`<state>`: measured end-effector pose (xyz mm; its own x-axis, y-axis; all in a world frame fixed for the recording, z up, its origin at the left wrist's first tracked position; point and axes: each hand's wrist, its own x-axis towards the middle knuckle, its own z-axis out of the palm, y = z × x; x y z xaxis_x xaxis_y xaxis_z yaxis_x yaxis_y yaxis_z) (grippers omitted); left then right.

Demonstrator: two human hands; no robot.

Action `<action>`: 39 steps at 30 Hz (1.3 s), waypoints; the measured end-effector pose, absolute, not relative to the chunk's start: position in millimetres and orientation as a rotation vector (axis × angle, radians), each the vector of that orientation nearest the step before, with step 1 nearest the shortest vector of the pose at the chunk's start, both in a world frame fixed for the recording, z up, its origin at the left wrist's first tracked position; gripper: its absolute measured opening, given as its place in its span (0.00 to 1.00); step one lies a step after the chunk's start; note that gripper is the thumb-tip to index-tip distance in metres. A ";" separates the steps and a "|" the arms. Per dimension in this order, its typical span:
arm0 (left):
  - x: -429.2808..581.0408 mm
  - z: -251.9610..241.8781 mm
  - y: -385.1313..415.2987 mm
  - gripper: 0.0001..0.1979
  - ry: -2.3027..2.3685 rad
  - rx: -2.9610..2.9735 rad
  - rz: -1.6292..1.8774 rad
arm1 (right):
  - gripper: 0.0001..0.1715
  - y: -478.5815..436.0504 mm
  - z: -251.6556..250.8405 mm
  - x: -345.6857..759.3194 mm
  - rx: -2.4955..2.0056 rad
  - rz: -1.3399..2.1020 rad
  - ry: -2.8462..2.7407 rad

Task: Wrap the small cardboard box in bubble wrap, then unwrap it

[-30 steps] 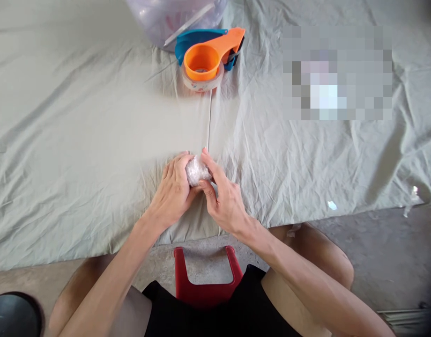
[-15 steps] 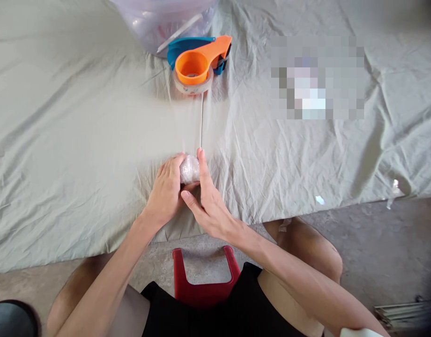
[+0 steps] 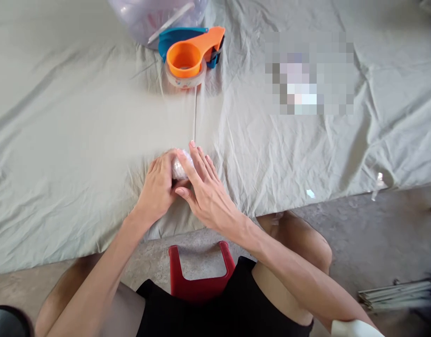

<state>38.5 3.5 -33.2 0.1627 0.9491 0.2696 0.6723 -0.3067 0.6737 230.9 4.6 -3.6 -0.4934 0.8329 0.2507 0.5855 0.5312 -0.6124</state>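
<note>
A small bundle wrapped in clear plastic (image 3: 179, 169) rests on the pale green cloth (image 3: 78, 140) near its front edge. My left hand (image 3: 158, 187) curls round the bundle's left side and holds it. My right hand (image 3: 201, 189) lies over the bundle's right side with its fingers stretched out flat and pressed against the wrap. A strip of clear tape (image 3: 195, 112) runs from the bundle up to an orange and blue tape dispenser (image 3: 188, 56) at the back of the cloth.
A clear plastic bag (image 3: 155, 16) lies behind the dispenser. A blurred patch sits on the cloth at the right. A red stool (image 3: 199, 276) is between my knees on the concrete floor. Metal strips (image 3: 398, 292) lie at the lower right.
My right hand went from pinching the bundle with bent fingers to lying flat across it with fingers straight. The view shifted slightly; the left hand kept its hold.
</note>
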 end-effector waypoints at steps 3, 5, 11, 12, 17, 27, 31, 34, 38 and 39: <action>37.4 -31.0 3.0 0.27 1.610 1.991 0.919 | 0.37 -24.2 27.4 253.2 -1.056 0.516 -2.150; 37.1 -30.7 2.1 0.30 1.654 1.970 0.922 | 0.37 -55.6 37.4 278.4 -0.892 0.439 -2.120; 37.8 -31.4 0.0 0.32 1.687 1.936 0.972 | 0.25 -118.4 -14.5 403.0 -1.281 -0.212 -2.065; 37.6 -31.5 0.2 0.33 1.691 1.932 0.967 | 0.26 -117.6 -26.6 424.2 -1.386 -0.388 -2.035; 34.4 -32.4 1.4 0.33 1.686 1.954 0.955 | 0.28 -89.9 -57.3 481.7 -1.344 -0.478 -2.358; 33.7 -29.4 1.7 0.31 1.658 2.042 0.914 | 0.20 -60.0 -41.9 481.9 -0.892 -0.451 -2.418; 32.8 -31.0 2.3 0.32 1.634 2.038 0.905 | 0.21 -61.6 -40.1 485.5 -0.929 -0.213 -2.417; 33.3 -32.9 2.8 0.33 1.627 2.058 0.939 | 0.23 -59.6 -36.9 481.8 -0.994 -0.036 -2.354; 34.3 -34.9 4.0 0.34 1.607 2.090 0.973 | 0.28 -54.8 -22.0 476.2 -1.051 0.148 -2.287; 34.4 -35.1 4.1 0.34 1.602 2.091 0.972 | 0.28 -54.3 -16.7 475.7 -1.099 0.198 -2.258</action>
